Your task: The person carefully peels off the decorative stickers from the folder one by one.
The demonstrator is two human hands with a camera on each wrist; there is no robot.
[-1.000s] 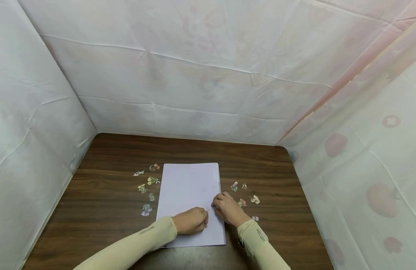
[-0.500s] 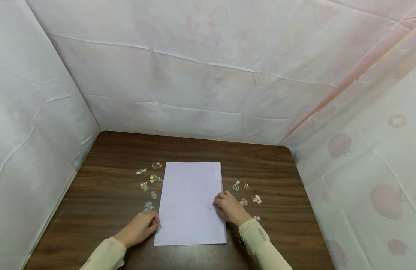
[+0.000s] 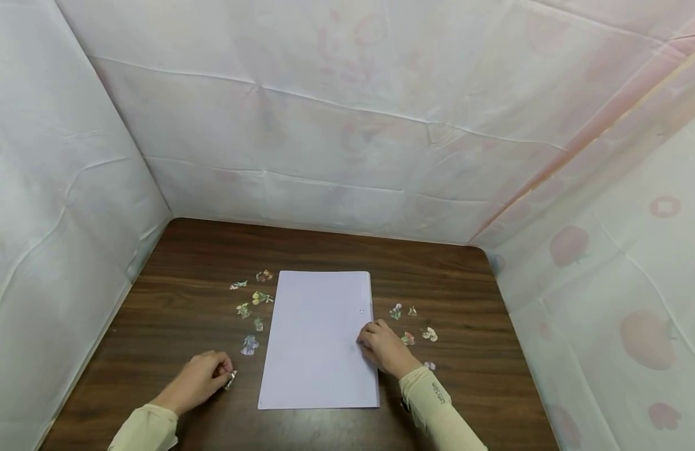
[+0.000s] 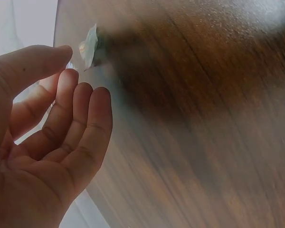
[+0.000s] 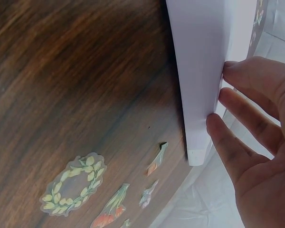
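A: Left hand (image 3: 196,381)?
B: On tabletop (image 3: 178,300), left of paper (image 3: 319,338); fingers (image 4: 88,118) loosely curled beside a small sticker scrap (image 3: 231,378), grip unclear.
A: Right hand (image 3: 386,348)?
B: Fingers (image 5: 247,118) straight, pressing paper's right edge, stickers (image 3: 409,326) nearby.

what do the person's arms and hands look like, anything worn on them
Both arms wear snug pale cream sleeves, the left sleeve and right sleeve, ending at the wrists. The right one carries small dark lettering near its cuff, too small to read. The left hand and right hand are bare: no gloves, and no rings or watch visible.
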